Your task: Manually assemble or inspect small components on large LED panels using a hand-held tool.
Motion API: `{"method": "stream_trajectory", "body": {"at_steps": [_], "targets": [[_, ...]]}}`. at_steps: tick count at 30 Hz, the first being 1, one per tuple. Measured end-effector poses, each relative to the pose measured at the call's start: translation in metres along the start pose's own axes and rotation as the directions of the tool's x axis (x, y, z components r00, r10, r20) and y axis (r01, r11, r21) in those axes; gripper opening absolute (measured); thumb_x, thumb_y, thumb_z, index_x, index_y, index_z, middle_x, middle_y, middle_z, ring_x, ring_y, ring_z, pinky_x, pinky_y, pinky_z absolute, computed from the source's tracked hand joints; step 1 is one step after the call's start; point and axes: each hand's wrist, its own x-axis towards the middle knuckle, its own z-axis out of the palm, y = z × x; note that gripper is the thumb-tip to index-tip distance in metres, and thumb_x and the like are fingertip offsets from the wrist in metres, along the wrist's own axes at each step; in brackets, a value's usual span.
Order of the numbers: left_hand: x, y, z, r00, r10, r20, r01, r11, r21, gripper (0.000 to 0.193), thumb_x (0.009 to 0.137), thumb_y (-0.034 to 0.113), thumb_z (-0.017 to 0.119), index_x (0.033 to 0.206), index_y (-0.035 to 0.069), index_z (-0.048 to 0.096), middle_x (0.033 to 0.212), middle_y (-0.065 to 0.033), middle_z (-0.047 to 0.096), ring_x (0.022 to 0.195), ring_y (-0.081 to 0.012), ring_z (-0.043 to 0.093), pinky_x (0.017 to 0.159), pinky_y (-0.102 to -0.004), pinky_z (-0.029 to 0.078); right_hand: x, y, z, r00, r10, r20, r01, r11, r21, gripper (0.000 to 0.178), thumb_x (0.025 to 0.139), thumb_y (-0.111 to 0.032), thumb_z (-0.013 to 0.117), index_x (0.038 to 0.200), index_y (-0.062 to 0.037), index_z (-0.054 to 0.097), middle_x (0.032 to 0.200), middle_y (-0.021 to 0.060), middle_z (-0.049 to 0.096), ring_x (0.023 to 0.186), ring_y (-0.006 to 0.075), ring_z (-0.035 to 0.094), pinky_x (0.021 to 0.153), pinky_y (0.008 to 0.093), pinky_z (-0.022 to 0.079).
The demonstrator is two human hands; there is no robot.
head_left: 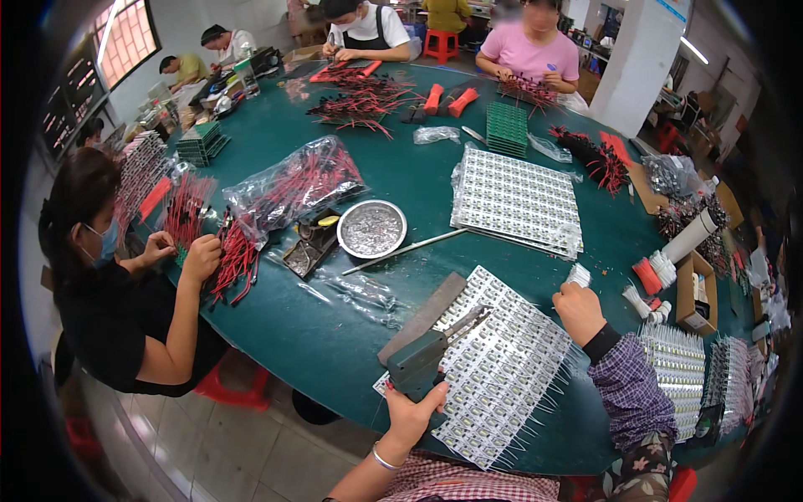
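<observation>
Two hands occupied. Left hand (pixel 411 414): fingers wrapped round the grip of a dark green hand tool with a bare metal nose (pixel 416 361), held over a white rectangular sheet of small circuit boards (pixel 502 376). Right hand (pixel 580 313): closed, fingertips pinching a small bundle of short white wires (pixel 578 274), just beyond the sheet's right side.

Sheet sits close to the near edge of the dark green surface (pixel 401 171), set askew, upper left side against a long grey-brown flat bar (pixel 422 318). Thin white leads stick out along its right side.

Handling, my read: tool moderately heavy, rigid, decent friction on the grip. Hold by the green handle only; treat the metal nose as possibly hot. Sheet light, thin, stiff but likely to flex or snap between boards; steady it by the bare left margin, keep off the leads and their joints. Wires near weightless, soft, springy, prone to fanning out; grip mid-bundle, ends free.
</observation>
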Motion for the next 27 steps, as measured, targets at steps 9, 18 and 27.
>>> {"method": "stream_trajectory", "body": {"at_steps": [9,18,27], "targets": [[-0.001,0.005,0.006,1.000,-0.019,-0.020,0.018,0.999,-0.045,0.036,0.082,-0.005,0.073,0.115,-0.007,0.059,0.097,-0.0146,0.066,0.061,-0.0154,0.063,0.049,-0.0276,0.050,0.003,0.000,-0.004,0.999,0.024,0.029,-0.025,0.999,0.027,0.002,0.077,-0.006,0.066,0.078,-0.0053,0.068,0.085,0.0105,0.064,0.083,0.0277,0.068,0.067,0.0394,0.056],[-0.003,0.013,0.012,0.998,-0.025,-0.055,0.022,0.998,-0.057,0.026,0.085,-0.007,0.071,0.109,-0.007,0.062,0.082,-0.0096,0.065,0.061,-0.0133,0.062,0.053,-0.0267,0.051,-0.001,0.007,-0.005,0.998,0.004,0.069,-0.009,0.997,0.075,0.001,0.073,-0.006,0.068,0.073,-0.0049,0.068,0.082,0.0118,0.064,0.081,0.0282,0.068,0.065,0.0394,0.057],[-0.001,0.004,0.005,1.000,0.008,-0.018,-0.009,0.999,-0.048,0.035,0.082,-0.004,0.072,0.115,-0.006,0.059,0.092,-0.0140,0.065,0.058,-0.0155,0.061,0.048,-0.0285,0.050,-0.004,0.002,-0.005,0.995,0.036,0.094,-0.037,0.999,0.009,0.004,0.073,-0.005,0.070,0.077,-0.0037,0.069,0.084,0.0118,0.066,0.081,0.0281,0.070,0.063,0.0390,0.057]]}}
